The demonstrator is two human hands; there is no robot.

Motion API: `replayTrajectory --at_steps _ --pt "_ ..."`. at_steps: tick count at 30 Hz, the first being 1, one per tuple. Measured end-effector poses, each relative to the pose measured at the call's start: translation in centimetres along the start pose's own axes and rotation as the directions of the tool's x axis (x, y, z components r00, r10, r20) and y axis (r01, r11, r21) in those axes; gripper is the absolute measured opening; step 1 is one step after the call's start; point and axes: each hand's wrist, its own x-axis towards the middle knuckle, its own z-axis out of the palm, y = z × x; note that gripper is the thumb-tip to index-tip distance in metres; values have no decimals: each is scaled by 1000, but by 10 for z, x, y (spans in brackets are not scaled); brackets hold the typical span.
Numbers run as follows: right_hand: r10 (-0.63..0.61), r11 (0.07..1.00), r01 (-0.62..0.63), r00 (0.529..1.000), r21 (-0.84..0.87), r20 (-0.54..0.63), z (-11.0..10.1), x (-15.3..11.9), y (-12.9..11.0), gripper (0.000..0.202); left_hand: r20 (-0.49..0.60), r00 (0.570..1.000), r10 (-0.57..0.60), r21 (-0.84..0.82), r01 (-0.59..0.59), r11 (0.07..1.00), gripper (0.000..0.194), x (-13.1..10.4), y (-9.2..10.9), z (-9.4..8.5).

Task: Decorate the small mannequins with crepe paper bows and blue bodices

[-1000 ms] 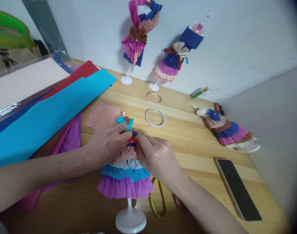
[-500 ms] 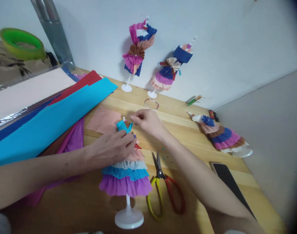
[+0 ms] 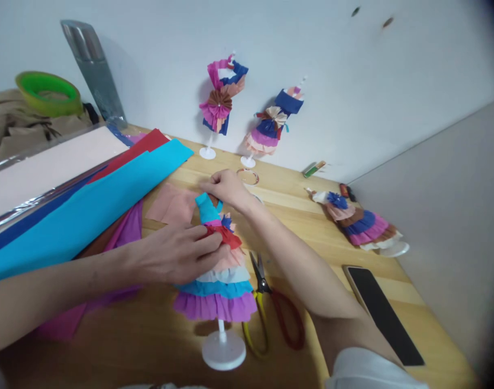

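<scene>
A small mannequin in a ruffled crepe-paper dress (image 3: 214,305) stands on a white round base (image 3: 224,351), with a turquoise top, red waist and peach, white, turquoise and purple tiers. My left hand (image 3: 186,253) is closed around its waist from the left, fingers over the red and peach paper. Over the mannequin's neck, my right hand (image 3: 228,189) has its fingertips pinched together; whatever is between them cannot be made out. Behind the mannequin a peach crepe-paper piece (image 3: 172,205) lies flat. Scissors (image 3: 263,286) with yellow and red handles rest slightly open beside the skirt.
Folded crepe-paper sheets (image 3: 121,189) cover the left side. Two dressed mannequins (image 3: 217,108) stand by the wall, and another mannequin (image 3: 364,221) lies at right. A phone (image 3: 385,313), a tape roll (image 3: 48,94), a bottle (image 3: 95,70) and a bracelet (image 3: 247,176) are around.
My left hand has shifted down from the bodice to the waist, uncovering the turquoise top and red paper. My right hand has come left over the mannequin's neck. The camera view has shifted.
</scene>
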Motion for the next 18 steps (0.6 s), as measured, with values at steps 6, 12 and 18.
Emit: replayTrajectory --at_steps 6,12,18 --pt "-134 938 197 965 284 -224 -41 -33 -30 37 -416 899 -136 -195 58 979 16 -4 3 -27" --pt "-279 847 401 894 349 -349 -66 -62 -54 33 -133 577 -806 -767 455 452 39 10 -18 -37" --pt "-434 756 542 835 368 -339 -88 -59 -42 38 -77 547 -833 -824 435 362 42 23 -55 -26"
